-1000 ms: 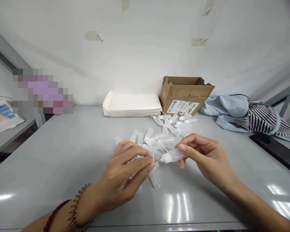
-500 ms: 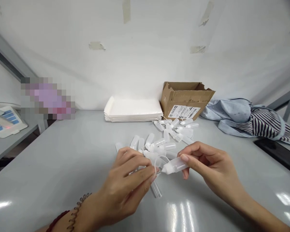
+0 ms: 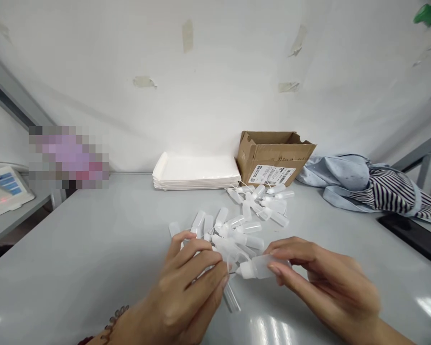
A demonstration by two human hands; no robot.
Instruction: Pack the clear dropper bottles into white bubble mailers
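Observation:
In the head view, my right hand point(image 3: 309, 273) pinches a small translucent squeeze bottle point(image 3: 259, 267) between thumb and fingers. The bottle lies nearly level, its white nozzle facing left. My left hand point(image 3: 192, 287) has its thumb and forefinger closed on a thin metal pin point(image 3: 232, 273) right at the nozzle; how far the pin sits in it is hard to see. A pale, thin strap loops near the nozzle. Behind and below my hands lies a pile of similar bottles point(image 3: 233, 223), partly hidden by my left fingers.
Another cluster of small bottles point(image 3: 276, 206) lies farther back, before an open cardboard box point(image 3: 276, 152). White padded envelopes point(image 3: 197, 171) are stacked by the wall. At right are a blue and striped cloth point(image 3: 348, 179) and a black phone-like object point(image 3: 413, 239).
The view has tilted up, so everything sits lower in the picture. Both hands still hold the bottle and pin together; the bottle has turned slightly in my right fingers.

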